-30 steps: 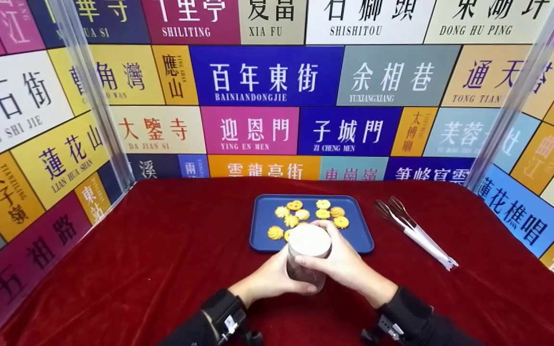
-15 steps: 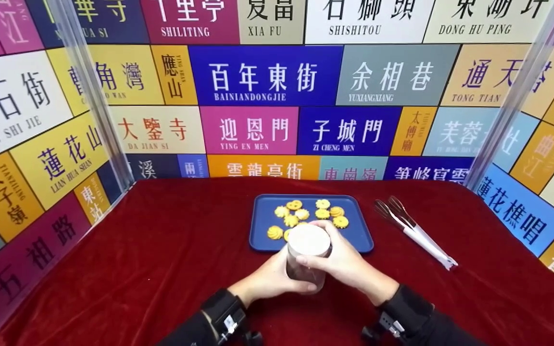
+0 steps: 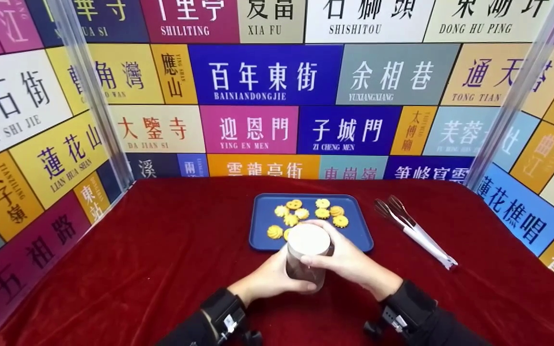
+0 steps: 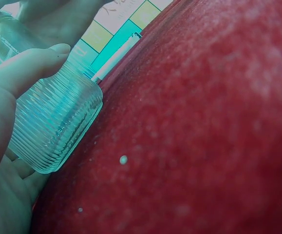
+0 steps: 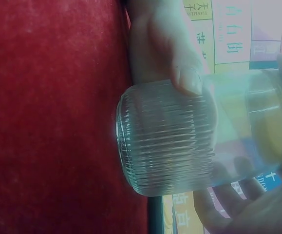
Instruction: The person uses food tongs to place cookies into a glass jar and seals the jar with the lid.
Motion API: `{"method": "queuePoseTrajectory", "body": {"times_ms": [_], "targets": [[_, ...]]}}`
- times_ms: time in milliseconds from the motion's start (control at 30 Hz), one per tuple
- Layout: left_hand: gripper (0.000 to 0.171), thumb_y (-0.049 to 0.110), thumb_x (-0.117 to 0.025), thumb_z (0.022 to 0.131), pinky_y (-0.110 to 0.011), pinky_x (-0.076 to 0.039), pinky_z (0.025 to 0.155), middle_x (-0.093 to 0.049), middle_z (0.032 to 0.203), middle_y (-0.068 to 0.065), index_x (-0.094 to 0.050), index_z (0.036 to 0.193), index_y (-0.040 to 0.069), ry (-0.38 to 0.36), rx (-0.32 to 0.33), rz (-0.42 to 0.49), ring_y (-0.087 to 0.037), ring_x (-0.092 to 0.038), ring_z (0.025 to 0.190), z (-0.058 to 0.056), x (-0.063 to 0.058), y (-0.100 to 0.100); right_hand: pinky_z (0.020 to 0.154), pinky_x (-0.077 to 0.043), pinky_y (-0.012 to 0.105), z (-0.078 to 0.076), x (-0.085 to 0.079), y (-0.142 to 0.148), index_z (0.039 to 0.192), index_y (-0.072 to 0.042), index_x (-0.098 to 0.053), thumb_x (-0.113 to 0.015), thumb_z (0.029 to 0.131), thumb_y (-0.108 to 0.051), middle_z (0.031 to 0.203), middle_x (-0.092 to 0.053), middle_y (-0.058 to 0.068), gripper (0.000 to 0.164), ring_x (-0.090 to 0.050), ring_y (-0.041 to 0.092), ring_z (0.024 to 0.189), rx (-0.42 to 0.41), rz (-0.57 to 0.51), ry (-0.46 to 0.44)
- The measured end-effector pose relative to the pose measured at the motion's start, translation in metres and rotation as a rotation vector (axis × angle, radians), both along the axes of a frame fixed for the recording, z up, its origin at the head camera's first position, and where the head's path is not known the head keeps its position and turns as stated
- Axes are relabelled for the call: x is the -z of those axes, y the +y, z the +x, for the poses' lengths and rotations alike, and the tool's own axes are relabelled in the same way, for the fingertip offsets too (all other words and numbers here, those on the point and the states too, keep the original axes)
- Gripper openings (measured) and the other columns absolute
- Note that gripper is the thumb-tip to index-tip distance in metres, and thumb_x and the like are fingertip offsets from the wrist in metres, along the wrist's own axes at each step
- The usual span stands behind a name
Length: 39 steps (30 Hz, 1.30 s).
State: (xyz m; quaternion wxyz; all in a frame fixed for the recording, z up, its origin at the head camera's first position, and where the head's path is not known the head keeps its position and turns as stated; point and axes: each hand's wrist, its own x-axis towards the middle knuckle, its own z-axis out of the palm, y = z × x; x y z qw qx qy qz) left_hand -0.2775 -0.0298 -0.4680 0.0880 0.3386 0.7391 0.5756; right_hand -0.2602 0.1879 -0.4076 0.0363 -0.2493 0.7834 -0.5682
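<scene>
A clear glass jar [image 3: 304, 271] with a ribbed lower body and a white lid [image 3: 309, 239] stands upright in front of the tray. My left hand [image 3: 270, 276] grips the jar low down, its thumb across the near side; in the left wrist view that thumb [image 4: 38, 68] lies on the glass. Around the top, at the lid, my right hand [image 3: 346, 257] holds on, with its thumb at the near side just under the rim. Fingers of both hands are partly hidden behind the jar. In the right wrist view the ribbed glass [image 5: 165, 139] looks see-through, with no contents visible.
Behind the jar lies a blue tray [image 3: 263, 218] with several cookies [image 3: 290, 220] on it. Tongs [image 3: 419, 235] with white handles rest to its right. Dark red cloth [image 3: 176, 245] covers the table, and panels printed with characters [image 3: 267, 74] wall in the back and sides.
My right hand and wrist have turned slightly to the right at the lid, the thumb shifting a little along the rim. The left hand and jar stay in place.
</scene>
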Motion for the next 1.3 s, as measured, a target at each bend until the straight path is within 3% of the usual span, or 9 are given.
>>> {"method": "queuePoseTrajectory", "body": {"times_ms": [233,400,500,633,1067,1300], "targets": [[0.091,0.023,-0.093,0.083,-0.031,-0.046,0.113,-0.058,0.146,0.007,-0.040,0.157,0.020,0.002,0.020,0.006,-0.012,-0.058,0.131,0.000,0.000,0.000,0.115,-0.039,0.049,0.001,0.000,-0.003,0.155,-0.012,-0.042,-0.089,0.089,-0.024,0.146,-0.057,0.011,0.082,-0.055,0.027,0.132,0.023,0.000,0.003],[0.091,0.026,-0.093,0.083,-0.031,-0.045,0.113,-0.058,0.146,0.008,-0.040,0.158,0.020,0.010,0.014,0.003,-0.011,-0.057,0.132,0.000,0.000,0.000,0.111,-0.043,0.048,0.005,0.001,-0.008,0.153,-0.015,-0.043,-0.094,0.082,-0.030,0.143,-0.057,0.011,0.089,-0.058,0.026,0.127,0.155,0.055,0.035],[0.092,0.027,-0.093,0.083,-0.030,-0.045,0.114,-0.057,0.147,0.010,-0.040,0.158,0.021,0.014,0.010,-0.002,-0.010,-0.056,0.132,0.001,-0.001,0.000,0.106,-0.046,0.046,0.008,0.000,-0.011,0.147,-0.018,-0.047,-0.095,0.079,-0.035,0.138,-0.059,0.009,0.085,-0.060,0.024,0.123,0.240,0.092,0.047],[0.091,0.025,-0.093,0.083,-0.030,-0.045,0.113,-0.057,0.146,0.010,-0.040,0.157,0.021,0.003,0.022,0.008,-0.010,-0.056,0.132,0.000,-0.001,0.001,0.103,-0.047,0.046,0.010,-0.001,-0.013,0.140,-0.015,-0.050,-0.095,0.078,-0.035,0.133,-0.062,0.008,0.079,-0.062,0.024,0.119,0.292,0.116,0.062],[0.096,0.027,-0.093,0.083,-0.032,-0.044,0.115,-0.055,0.149,0.009,-0.037,0.161,0.022,0.017,0.014,0.001,-0.011,-0.055,0.135,-0.001,0.001,0.001,0.105,-0.046,0.047,0.008,0.000,-0.011,0.138,-0.015,-0.049,-0.094,0.080,-0.036,0.132,-0.062,0.008,0.076,-0.061,0.024,0.120,0.262,0.118,0.052],[0.094,0.026,-0.093,0.083,-0.030,-0.043,0.115,-0.055,0.149,0.011,-0.038,0.160,0.021,-0.005,0.003,-0.002,-0.009,-0.054,0.135,0.000,0.000,0.000,0.109,-0.044,0.048,0.005,-0.002,-0.004,0.144,-0.016,-0.049,-0.091,0.084,-0.034,0.137,-0.062,0.009,0.075,-0.059,0.025,0.124,0.153,0.085,0.032]]}}
